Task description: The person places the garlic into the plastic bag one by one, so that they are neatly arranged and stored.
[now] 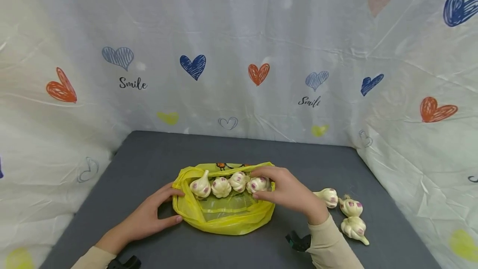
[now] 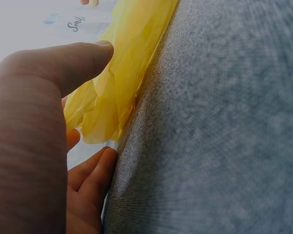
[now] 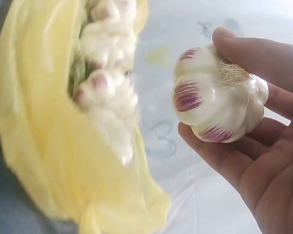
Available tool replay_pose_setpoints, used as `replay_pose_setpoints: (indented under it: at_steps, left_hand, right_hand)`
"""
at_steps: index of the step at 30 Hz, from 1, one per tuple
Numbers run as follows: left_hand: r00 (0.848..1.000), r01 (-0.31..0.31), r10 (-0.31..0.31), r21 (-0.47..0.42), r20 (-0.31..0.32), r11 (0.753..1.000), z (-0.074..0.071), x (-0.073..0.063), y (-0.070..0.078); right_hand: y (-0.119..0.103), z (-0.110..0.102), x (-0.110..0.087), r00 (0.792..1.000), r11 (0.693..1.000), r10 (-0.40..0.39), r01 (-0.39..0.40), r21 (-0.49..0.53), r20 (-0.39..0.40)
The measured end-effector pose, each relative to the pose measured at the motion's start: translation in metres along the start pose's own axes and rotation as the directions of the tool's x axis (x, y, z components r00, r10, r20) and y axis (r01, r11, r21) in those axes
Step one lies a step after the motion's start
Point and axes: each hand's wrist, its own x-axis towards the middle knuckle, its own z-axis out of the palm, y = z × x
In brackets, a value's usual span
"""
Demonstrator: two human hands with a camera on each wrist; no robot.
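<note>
A yellow plastic bag [image 1: 239, 223] lies on the dark table with its mouth spread wide. Three white garlic bulbs with purple marks, among them a long-necked bulb [image 1: 201, 186], sit in a row inside it. My right hand [image 1: 285, 190] holds another garlic bulb [image 3: 217, 95] between thumb and fingers, over the bag's right end in the head view. At the bag's left end, my left hand [image 1: 149, 215] touches the rim, thumb and fingers spread apart. The left wrist view shows the thumb [image 2: 83, 61] extended beside the yellow plastic, with other fingers low by the table.
Right of the bag lie three more garlic bulbs: one [image 1: 328, 197] partly behind my right forearm, one [image 1: 351, 206] beside it and one [image 1: 354, 229] nearer me. A white curtain [image 1: 231, 28] with printed hearts stands around the table [image 1: 157, 148].
</note>
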Motion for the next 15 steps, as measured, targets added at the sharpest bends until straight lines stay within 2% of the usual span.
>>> replay_pose_setpoints:
  at_steps: [11,15]
  left_hand:
    - [1.000,-0.005,0.005,0.002,-0.003,1.000,-0.001,-0.001,-0.002]
    - [1.000,-0.002,0.002,0.008,0.000,1.000,0.000,-0.001,0.000]
  right_hand:
    - [-0.020,0.028,0.033,0.991,0.992,-0.123,0.121,0.038,0.059]
    - [-0.027,0.043,0.041,0.987,0.994,-0.106,0.102,0.040,0.120]
